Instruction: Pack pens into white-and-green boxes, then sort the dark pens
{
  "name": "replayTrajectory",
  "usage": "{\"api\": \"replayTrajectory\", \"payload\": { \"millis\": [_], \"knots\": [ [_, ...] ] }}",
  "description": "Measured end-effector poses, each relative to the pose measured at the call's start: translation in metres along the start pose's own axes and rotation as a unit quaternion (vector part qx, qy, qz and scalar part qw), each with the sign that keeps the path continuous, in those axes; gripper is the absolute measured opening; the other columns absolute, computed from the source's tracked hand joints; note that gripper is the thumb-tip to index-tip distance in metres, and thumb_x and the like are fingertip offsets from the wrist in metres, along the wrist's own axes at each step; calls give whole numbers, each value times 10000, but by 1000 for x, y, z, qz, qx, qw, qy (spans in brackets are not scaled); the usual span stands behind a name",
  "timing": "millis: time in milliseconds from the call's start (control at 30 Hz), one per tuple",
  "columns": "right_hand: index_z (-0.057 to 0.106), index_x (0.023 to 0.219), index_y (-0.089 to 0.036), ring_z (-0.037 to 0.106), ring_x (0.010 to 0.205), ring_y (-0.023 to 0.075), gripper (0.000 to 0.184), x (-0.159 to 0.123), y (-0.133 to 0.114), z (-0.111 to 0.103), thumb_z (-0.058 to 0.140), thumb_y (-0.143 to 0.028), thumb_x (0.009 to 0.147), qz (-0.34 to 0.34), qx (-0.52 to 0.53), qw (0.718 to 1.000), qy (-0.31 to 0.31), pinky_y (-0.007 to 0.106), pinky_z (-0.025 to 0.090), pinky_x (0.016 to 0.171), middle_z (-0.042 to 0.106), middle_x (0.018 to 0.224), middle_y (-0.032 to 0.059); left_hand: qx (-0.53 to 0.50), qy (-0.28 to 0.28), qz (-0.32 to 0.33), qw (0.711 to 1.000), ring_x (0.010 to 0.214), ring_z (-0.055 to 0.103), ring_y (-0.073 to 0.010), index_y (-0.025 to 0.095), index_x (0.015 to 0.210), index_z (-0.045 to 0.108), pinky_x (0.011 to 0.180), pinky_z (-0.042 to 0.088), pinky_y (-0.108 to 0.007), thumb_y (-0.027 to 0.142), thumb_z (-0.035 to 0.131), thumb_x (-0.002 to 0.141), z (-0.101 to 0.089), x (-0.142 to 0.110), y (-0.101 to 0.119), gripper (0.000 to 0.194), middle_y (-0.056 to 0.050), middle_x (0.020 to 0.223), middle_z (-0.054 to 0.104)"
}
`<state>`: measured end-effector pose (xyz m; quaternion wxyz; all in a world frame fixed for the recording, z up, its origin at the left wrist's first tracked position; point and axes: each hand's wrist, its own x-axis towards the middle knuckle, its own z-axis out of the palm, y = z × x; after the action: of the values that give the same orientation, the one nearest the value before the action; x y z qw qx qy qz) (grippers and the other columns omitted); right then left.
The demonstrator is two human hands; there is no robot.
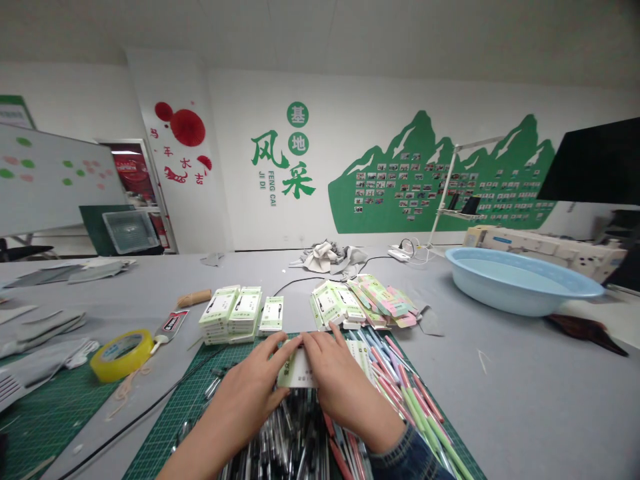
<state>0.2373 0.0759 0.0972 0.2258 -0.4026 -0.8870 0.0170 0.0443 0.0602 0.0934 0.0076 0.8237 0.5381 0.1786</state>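
A small pale green and white paper box (pixel 299 372) is between my hands, upright over a heap of clear and black pens (pixel 290 440). My left hand (pixel 257 373) has its fingers closed on the box's left side and top edge. The fingers of my right hand (pixel 333 367) cover its right side, so part of the box is hidden. Beyond my right hand another pale box (pixel 361 357) shows partly. Pink, green and blue pens (pixel 400 380) lie to the right on a green cutting mat (pixel 165 427).
Stacks of similar boxes (pixel 245 310) stand ahead on the left. Flattened cartons (pixel 380 293) lie ahead on the right. Yellow tape (pixel 123 355), a glue tube (pixel 171 327) and a black cord (pixel 135 417) are to the left. A blue basin (pixel 520 283) sits at the right.
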Motion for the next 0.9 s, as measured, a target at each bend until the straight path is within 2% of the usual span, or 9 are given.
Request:
{"api": "replayTrajectory", "payload": {
  "millis": [233, 367, 433, 533, 600, 733, 900],
  "knots": [
    [437, 1248, -151, 457, 1177, 239, 596, -1, 2, -4, 469, 1, 673, 3, 22, 1000, 10, 491, 87, 1143, 561, 1168, 114, -45, -6, 14, 999, 1263, 463, -253, 411, 1387, 376, 999, 439, -389, 164, 577, 739, 4, 2, -10, 722, -29, 1455, 382],
    [316, 1386, -146, 306, 1331, 282, 768, -2, 6, -5, 510, -10, 655, 36, 21, 998, 55, 522, 76, 1142, 484, 1320, 133, -65, 11, -15, 998, 1008, 614, -221, 404, 1301, 508, 867, 509, -342, 221, 583, 753, 10, 11, -22, 583, -43, 1316, 471],
    [275, 1422, -158, 259, 1360, 303, 794, -2, 10, -8, 551, -53, 686, 62, 27, 994, 81, 544, 69, 1140, 454, 1358, 135, -38, 25, -63, 997, 879, 640, -207, 359, 1257, 572, 811, 518, -340, 296, 575, 775, 12, 27, -33, 485, -58, 1201, 504],
    [346, 1390, -164, 290, 1347, 309, 680, -4, 13, -14, 589, -138, 755, 95, 42, 988, 111, 551, 75, 1141, 491, 1322, 134, 63, 41, -149, 986, 887, 626, -249, 295, 1256, 589, 804, 496, -361, 431, 550, 797, 15, 61, -46, 480, -74, 1045, 520],
    [400, 1354, -168, 330, 1324, 306, 607, -4, 13, -18, 592, -162, 779, 98, 50, 988, 113, 551, 106, 1137, 526, 1285, 130, 138, 39, -194, 970, 912, 612, -277, 289, 1260, 577, 785, 483, -376, 452, 517, 818, 20, 85, -50, 475, -95, 1044, 519],
    [466, 1305, -177, 383, 1280, 333, 575, -6, 9, -22, 641, -191, 757, 74, 68, 992, 82, 558, 175, 1118, 578, 1223, 120, 185, 40, -226, 956, 942, 597, -323, 206, 1191, 610, 729, 476, -395, 411, 493, 839, 40, 118, -46, 424, -166, 1075, 528],
    [473, 1302, -196, 380, 1284, 357, 574, -10, 7, -24, 648, -205, 756, 63, 81, 992, 68, 557, 181, 1114, 584, 1225, 111, 206, 28, -255, 944, 969, 592, -357, 117, 1056, 660, 731, 478, -431, 381, 507, 845, 71, 131, -48, 371, -227, 1065, 579]
  ]
}}
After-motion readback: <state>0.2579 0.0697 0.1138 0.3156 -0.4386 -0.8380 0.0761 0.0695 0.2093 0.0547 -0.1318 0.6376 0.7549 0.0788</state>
